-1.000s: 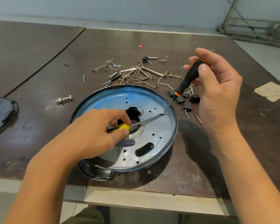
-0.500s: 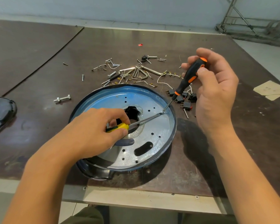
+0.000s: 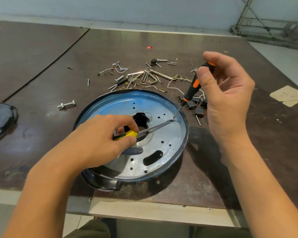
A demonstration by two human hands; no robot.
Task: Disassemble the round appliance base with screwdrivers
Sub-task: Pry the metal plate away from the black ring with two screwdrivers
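Round base [image 3: 169,134] is seated near-centre on dark table [image 3: 248,152]; screws and wires [image 3: 144,78] are scattered beyond it, bolt [image 3: 66,105] at left, black cover [image 3: 0,119] at left edge.

The round appliance base [image 3: 162,140] sits on the dark table [image 3: 256,152], metal plate up, with a blue-tinted rim. Left hand [image 3: 100,141] grips a yellow-handled screwdriver [image 3: 127,134], its shaft lying low across the plate. Right hand [image 3: 229,93] pinches a black-and-orange screwdriver [image 3: 192,88], tilted steeply. Both tips meet at the base's far-right inner edge. Behind the base is a scatter of screws and brackets [image 3: 144,76], with small black switches [image 3: 194,107] just off its right rim, a bolt [image 3: 66,105] to its left and a black cover [image 3: 2,117] further left.
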